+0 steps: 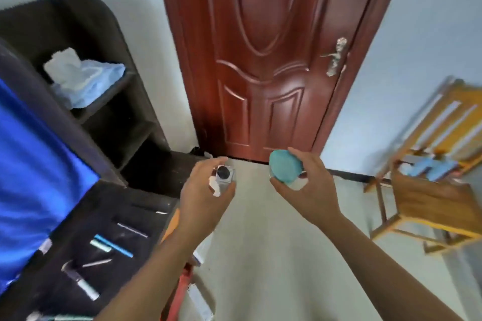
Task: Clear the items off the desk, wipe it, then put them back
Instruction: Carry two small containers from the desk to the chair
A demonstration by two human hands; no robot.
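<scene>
My left hand (206, 190) is shut on a small clear bottle with a black cap (223, 174), held over the floor just right of the dark desk (86, 219). My right hand (310, 185) grips a round jar with a teal lid (285, 167) at about the same height. Both hands hover in front of the closed red-brown door (268, 55). On the desk top lie several pens and small tubes (112, 245), and a blue monitor screen (31, 169) stands at its left.
A dark shelf unit (104, 101) on the desk holds a pale blue cloth (83, 81). A wooden chair (433, 190) at the right carries blue items on its seat. Pale floor lies between desk and chair. The view is motion-blurred.
</scene>
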